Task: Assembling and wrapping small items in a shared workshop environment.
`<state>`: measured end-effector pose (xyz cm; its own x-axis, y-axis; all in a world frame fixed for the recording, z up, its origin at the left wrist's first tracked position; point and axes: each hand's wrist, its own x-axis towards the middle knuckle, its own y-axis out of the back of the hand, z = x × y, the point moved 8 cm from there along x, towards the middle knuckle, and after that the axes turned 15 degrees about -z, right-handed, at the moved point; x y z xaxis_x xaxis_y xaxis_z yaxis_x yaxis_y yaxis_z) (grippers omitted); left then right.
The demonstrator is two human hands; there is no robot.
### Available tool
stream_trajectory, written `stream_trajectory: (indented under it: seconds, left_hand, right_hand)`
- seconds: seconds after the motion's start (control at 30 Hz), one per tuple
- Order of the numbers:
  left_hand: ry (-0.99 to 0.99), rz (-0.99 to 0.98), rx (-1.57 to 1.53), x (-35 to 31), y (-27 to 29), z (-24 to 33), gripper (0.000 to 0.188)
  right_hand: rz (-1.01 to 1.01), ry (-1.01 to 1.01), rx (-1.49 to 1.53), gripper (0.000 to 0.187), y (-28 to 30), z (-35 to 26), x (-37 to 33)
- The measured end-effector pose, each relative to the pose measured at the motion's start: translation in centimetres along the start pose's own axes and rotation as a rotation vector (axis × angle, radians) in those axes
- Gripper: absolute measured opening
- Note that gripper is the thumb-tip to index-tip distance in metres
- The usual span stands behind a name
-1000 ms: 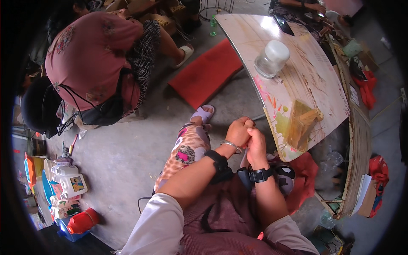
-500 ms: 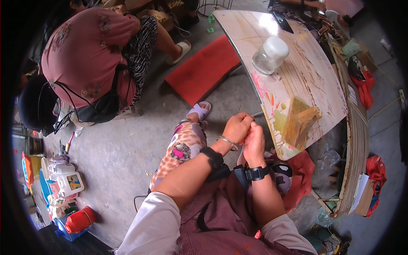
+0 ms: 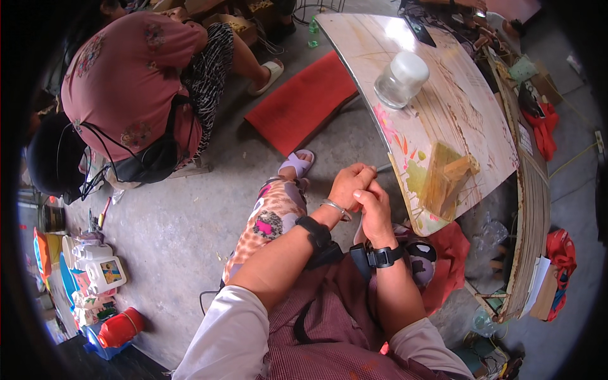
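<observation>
My left hand (image 3: 349, 187) and my right hand (image 3: 376, 211) are brought together above my lap, just left of the table's near corner. The left one, with a silver bangle (image 3: 337, 209) at its wrist, is closed, its fingers curled toward the right hand. The right fingers are bent against the left hand, with the thumb lying on top. Whether anything small sits between them is hidden. On the table (image 3: 465, 114) nearest my hands rests a wooden block with a raised piece (image 3: 447, 180). A clear jar with a white lid (image 3: 401, 79) stands farther back.
At the far left a person in a pink top (image 3: 130, 82) sits bent forward. A red mat (image 3: 304, 101) lies on the floor between us. White jugs (image 3: 101, 269) and a red container (image 3: 120, 327) stand at the lower left. A phone (image 3: 419, 30) lies at the table's far end.
My hands have shifted slightly left and stay together. The right thumb now lies more over the left hand. The objects on the table keep their places.
</observation>
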<state>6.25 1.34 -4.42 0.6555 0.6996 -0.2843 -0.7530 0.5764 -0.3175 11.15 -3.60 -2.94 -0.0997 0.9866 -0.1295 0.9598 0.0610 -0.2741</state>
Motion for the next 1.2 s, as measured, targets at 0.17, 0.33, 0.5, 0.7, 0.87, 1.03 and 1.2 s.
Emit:
stream_trajectory:
  seconds: [0.17, 0.33, 0.5, 0.7, 0.87, 1.03, 1.2]
  left_hand:
    - [0.017, -0.022, -0.058, -0.1, -0.6, 0.1, 0.028]
    - [-0.019, -0.039, -0.104, 0.1, -0.6, -0.2, 0.026]
    - [-0.044, -0.037, -0.076, 0.3, -0.7, -0.3, 0.026]
    - [-0.014, -0.045, 0.016, 0.0, -0.8, 0.0, 0.030]
    - [-0.038, -0.045, 0.049, 0.1, -0.7, -0.1, 0.030]
    - [-0.040, -0.050, 0.052, 0.1, -0.9, -0.1, 0.029]
    - [-0.022, -0.058, 0.008, -0.1, -1.0, 0.1, 0.029]
  right_hand:
    - [0.042, -0.002, 0.021, 0.030, 0.3, 0.0, -0.2]
    - [0.092, 0.013, 0.028, 0.022, 0.5, -0.2, -0.4]
    - [0.112, 0.029, 0.063, 0.021, 0.8, 0.0, -0.3]
    - [0.141, 0.030, 0.082, 0.023, 1.0, -0.1, -0.3]
    - [0.146, 0.011, 0.126, 0.023, 1.1, 0.2, -0.3]
    - [0.199, 0.006, 0.135, 0.024, 2.2, 1.3, -0.4]
    - [0.205, 0.000, 0.148, 0.028, 2.5, 1.9, -0.3]
